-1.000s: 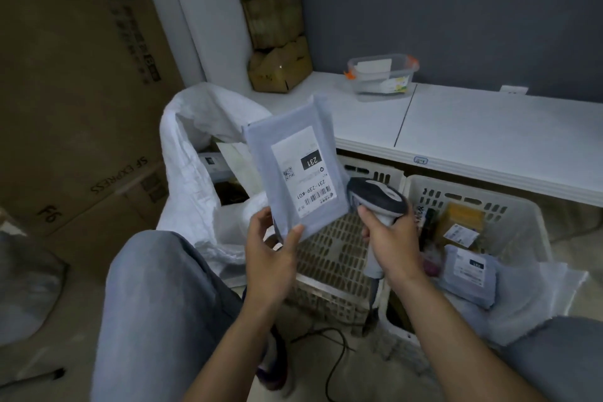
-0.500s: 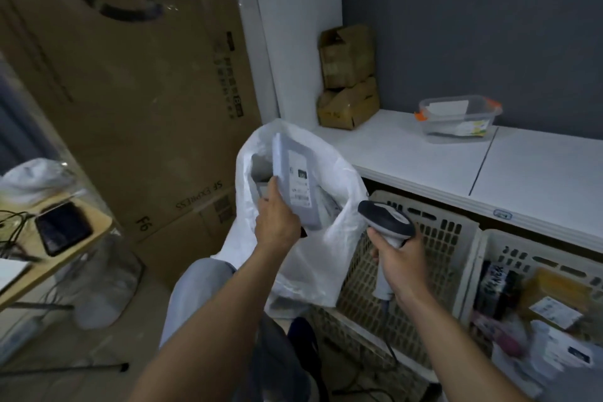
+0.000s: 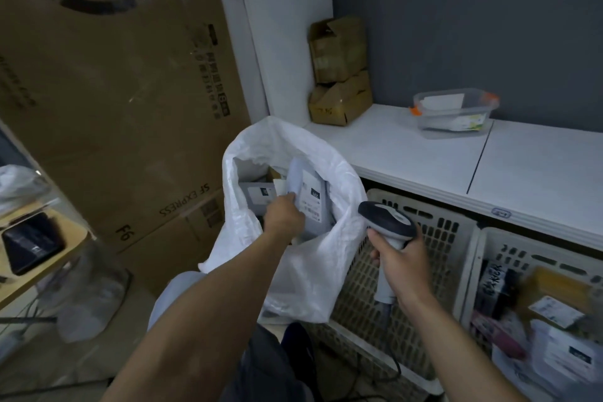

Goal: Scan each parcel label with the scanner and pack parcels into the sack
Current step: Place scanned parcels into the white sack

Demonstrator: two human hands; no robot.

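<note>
A white woven sack (image 3: 303,268) stands open in the middle of the view. My left hand (image 3: 283,215) reaches into its mouth, gripping a grey parcel (image 3: 311,202) with a white label; the parcel is partly inside the sack. Another grey parcel (image 3: 257,194) lies deeper in the sack. My right hand (image 3: 399,263) holds the handheld scanner (image 3: 388,222) by its grip, to the right of the sack, head pointing left. A white basket (image 3: 489,248) at the right holds several more labelled parcels (image 3: 564,352).
A white shelf top (image 3: 408,153) carries a clear plastic tub (image 3: 455,111) and stacked cardboard boxes (image 3: 339,72). Large cardboard cartons (image 3: 114,91) fill the left. A small table with a black device (image 3: 31,245) stands at far left. An empty-looking basket (image 3: 408,271) sits behind the sack.
My left hand has carried the grey parcel from in front of the scanner leftwards and down into the sack's mouth. The view has swung left. The right hand keeps the scanner.
</note>
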